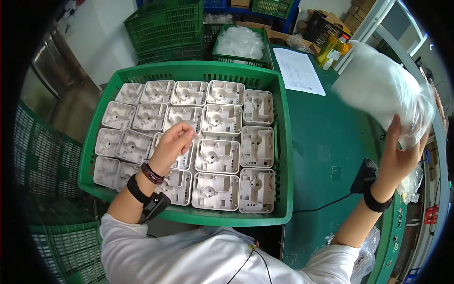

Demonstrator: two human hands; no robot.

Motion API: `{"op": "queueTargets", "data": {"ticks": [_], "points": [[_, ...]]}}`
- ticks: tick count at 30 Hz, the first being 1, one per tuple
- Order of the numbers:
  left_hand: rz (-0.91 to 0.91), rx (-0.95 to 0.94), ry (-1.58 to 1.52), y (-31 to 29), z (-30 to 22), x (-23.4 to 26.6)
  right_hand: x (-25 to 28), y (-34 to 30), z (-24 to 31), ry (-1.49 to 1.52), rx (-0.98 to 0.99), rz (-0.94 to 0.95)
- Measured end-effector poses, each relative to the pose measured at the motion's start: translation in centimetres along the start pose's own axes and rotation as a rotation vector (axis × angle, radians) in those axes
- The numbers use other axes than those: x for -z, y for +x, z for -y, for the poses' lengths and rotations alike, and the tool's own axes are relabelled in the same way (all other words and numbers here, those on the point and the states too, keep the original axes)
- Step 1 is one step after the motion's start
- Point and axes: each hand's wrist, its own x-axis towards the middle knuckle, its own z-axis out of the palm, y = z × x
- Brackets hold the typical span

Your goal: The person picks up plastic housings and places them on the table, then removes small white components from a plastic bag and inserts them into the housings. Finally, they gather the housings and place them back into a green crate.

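My right hand (402, 154) is raised at the far right with its fingers closed on the lower end of a stack of thin, translucent white plastic bags (378, 80). The bundle's upper part leans left, over the green table. My left hand (176, 142) hovers over the middle of a green plastic crate (283, 189), fingers curled in and nothing visible in them. Below it, rows of light grey plastic housings (216, 156) lie with their open sides up, showing inner ribs and round bosses. The left hand and forearm cover some of them.
A green tabletop (317, 137) with a white paper sheet (299, 70) adjoins the crate. Behind stand a basket of clear plastic bags (240, 42), stacked green crates (163, 28) and a yellow can (329, 51). A black cable (326, 205) crosses the table. More crates stand left.
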Motion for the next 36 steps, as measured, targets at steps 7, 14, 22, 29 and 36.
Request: {"op": "queueTargets", "data": {"ticks": [7,14,22,29,36], "points": [[0.287,0.168,0.068,-0.6,2.0,-1.3,-5.7,-2.9,6.5,0.331,-0.164,0.350],[0.367,0.006,0.234,-2.0,1.5,-1.9,-12.1,-6.5,-2.8,-0.157,-0.322,0.137],[0.534,-0.042,0.422,-0.7,2.1,-1.6,-11.4,-20.9,-3.8,-0.228,-0.318,0.805],[0.411,-0.160,0.794,1.9,1.9,1.9,-6.0,-11.2,3.0,-0.064,-0.139,1.001],[0.503,-0.564,1.228,3.5,4.4,0.3,-6.3,-12.8,16.2,0.360,0.390,1.320]]}}
